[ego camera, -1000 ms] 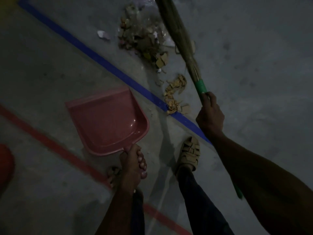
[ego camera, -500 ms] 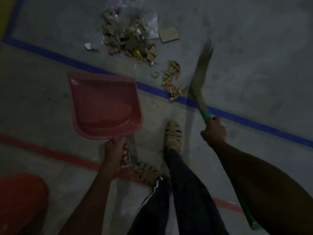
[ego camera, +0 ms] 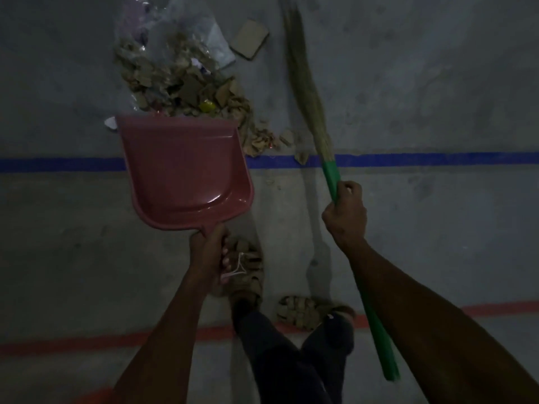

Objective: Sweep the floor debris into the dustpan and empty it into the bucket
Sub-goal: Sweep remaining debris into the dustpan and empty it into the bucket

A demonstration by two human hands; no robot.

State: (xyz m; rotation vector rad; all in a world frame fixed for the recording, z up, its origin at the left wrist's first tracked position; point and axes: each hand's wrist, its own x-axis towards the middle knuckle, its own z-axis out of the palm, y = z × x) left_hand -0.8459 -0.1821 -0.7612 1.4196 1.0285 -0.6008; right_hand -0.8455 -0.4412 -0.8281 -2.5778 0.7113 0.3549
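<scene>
Left hand (ego camera: 208, 252) grips glossy pink plastic dustpan (ego camera: 186, 176); right hand (ego camera: 345, 214) grips green-handled straw broom (ego camera: 306, 86); crumpled cardboard debris (ego camera: 186, 83) on concrete.

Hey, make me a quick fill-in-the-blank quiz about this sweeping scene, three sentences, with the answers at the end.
1. The left hand has its grip on the handle of the pink ____.
2. The broom in the right hand has a ____ handle.
3. The debris pile lies on the far side of the floor line coloured ____.

Missing words: dustpan; green; blue
</scene>
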